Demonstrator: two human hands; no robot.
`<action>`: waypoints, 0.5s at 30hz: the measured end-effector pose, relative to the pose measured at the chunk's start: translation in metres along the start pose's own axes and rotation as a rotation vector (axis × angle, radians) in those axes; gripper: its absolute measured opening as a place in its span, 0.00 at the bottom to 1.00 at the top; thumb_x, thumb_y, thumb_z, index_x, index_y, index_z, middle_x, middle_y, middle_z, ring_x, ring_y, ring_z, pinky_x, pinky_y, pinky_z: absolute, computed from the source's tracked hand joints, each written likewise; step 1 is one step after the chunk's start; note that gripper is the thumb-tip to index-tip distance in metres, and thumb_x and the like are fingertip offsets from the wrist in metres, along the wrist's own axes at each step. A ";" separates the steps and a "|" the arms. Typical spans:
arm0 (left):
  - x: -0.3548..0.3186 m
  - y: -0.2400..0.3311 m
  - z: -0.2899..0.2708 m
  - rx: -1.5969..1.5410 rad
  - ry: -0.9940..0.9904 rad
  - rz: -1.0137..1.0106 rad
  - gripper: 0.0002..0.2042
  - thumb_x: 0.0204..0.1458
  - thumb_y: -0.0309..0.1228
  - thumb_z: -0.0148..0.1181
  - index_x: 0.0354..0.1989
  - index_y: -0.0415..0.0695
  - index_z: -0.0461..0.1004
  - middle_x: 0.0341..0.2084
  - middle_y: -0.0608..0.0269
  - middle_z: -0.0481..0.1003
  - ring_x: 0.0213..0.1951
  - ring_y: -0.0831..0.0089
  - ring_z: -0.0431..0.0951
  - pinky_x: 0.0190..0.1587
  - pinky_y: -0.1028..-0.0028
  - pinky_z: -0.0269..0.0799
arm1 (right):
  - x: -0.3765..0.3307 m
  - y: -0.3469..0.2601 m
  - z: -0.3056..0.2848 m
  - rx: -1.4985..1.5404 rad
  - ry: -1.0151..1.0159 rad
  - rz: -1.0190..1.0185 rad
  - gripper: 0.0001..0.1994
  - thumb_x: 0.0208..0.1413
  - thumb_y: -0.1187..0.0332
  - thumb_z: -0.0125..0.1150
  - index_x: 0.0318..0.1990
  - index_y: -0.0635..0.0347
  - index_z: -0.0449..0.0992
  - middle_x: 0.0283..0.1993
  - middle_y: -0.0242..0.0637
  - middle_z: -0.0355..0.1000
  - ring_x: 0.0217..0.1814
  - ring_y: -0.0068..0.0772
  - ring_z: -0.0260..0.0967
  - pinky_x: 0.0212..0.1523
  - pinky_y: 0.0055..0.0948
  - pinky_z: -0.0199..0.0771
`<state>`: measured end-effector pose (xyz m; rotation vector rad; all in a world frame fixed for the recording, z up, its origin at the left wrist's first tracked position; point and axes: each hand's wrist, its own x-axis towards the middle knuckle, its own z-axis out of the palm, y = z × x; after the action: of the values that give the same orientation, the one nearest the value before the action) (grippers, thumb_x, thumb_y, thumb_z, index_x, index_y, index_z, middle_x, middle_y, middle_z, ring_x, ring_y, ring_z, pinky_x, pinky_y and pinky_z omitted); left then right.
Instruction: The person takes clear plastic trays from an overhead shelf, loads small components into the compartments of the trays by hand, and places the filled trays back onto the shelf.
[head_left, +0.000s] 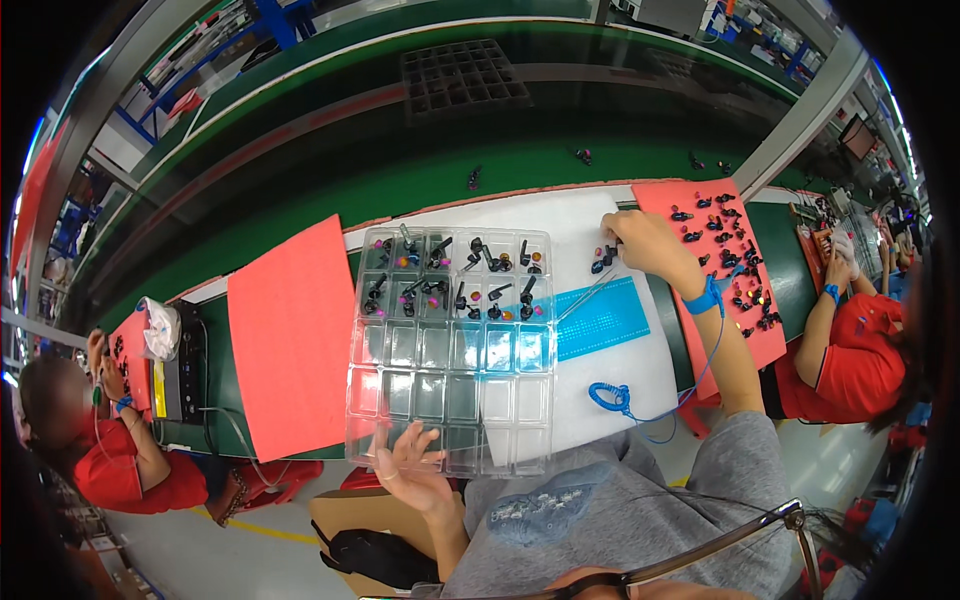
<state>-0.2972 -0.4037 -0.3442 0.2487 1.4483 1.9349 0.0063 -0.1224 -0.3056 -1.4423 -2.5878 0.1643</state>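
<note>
A clear plastic tray [432,383] with many square compartments lies in front of me, its near edge past the table edge. Its two far rows hold small black stick-shaped parts [527,290], like earbuds, with pink and orange spots; the nearer rows are bare. My left hand [412,475] grips the tray's near left edge, its fingers partly seen through the plastic. To the right of the tray, my right hand [645,242] has its fingertips closed on a small black earbud-like part [611,252]. A similar part [597,267] lies just beside it on white foam.
White foam [620,395] and a blue perforated mat [603,318] lie under and beside the tray. Pink sheets [290,340] flank it; the right one bears several black parts [735,250]. A coiled blue cord [610,397] runs to my right wristband. Co-workers sit both sides.
</note>
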 end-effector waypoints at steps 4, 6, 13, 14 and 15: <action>-0.003 0.000 -0.002 -0.015 0.001 0.002 0.31 0.56 0.53 0.46 0.61 0.43 0.58 0.38 0.47 0.74 0.33 0.65 0.79 0.23 0.78 0.73 | 0.004 -0.003 -0.013 -0.089 -0.056 0.036 0.07 0.35 0.82 0.55 0.26 0.64 0.74 0.31 0.43 0.74 0.33 0.46 0.72 0.33 0.39 0.72; -0.006 0.001 -0.001 -0.026 0.008 -0.027 0.31 0.56 0.52 0.46 0.61 0.43 0.59 0.38 0.47 0.74 0.33 0.65 0.79 0.23 0.78 0.74 | 0.008 0.003 -0.016 -0.106 -0.073 0.043 0.08 0.36 0.82 0.55 0.27 0.64 0.74 0.31 0.44 0.74 0.32 0.46 0.72 0.32 0.38 0.72; -0.013 0.003 0.010 -0.050 -0.055 -0.037 0.31 0.56 0.52 0.48 0.61 0.41 0.57 0.38 0.45 0.74 0.33 0.63 0.79 0.23 0.77 0.75 | 0.025 -0.078 -0.062 0.408 0.129 -0.203 0.09 0.43 0.80 0.53 0.34 0.65 0.75 0.31 0.46 0.72 0.31 0.41 0.72 0.32 0.32 0.73; -0.015 0.003 0.013 -0.056 -0.089 -0.027 0.29 0.58 0.49 0.46 0.60 0.41 0.56 0.38 0.42 0.74 0.33 0.59 0.79 0.24 0.74 0.76 | 0.027 -0.098 -0.063 0.545 0.133 -0.284 0.09 0.45 0.80 0.53 0.35 0.65 0.75 0.32 0.45 0.72 0.31 0.40 0.71 0.32 0.32 0.72; -0.017 0.003 0.014 -0.059 -0.118 -0.015 0.26 0.59 0.45 0.44 0.59 0.40 0.55 0.38 0.39 0.75 0.34 0.55 0.79 0.24 0.71 0.78 | 0.030 -0.120 -0.060 0.688 0.136 -0.369 0.09 0.46 0.79 0.53 0.37 0.65 0.74 0.32 0.43 0.71 0.31 0.39 0.70 0.32 0.32 0.72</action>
<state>-0.2786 -0.4041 -0.3322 0.3185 1.3113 1.9146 -0.0961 -0.1592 -0.2222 -0.7007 -2.2829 0.7771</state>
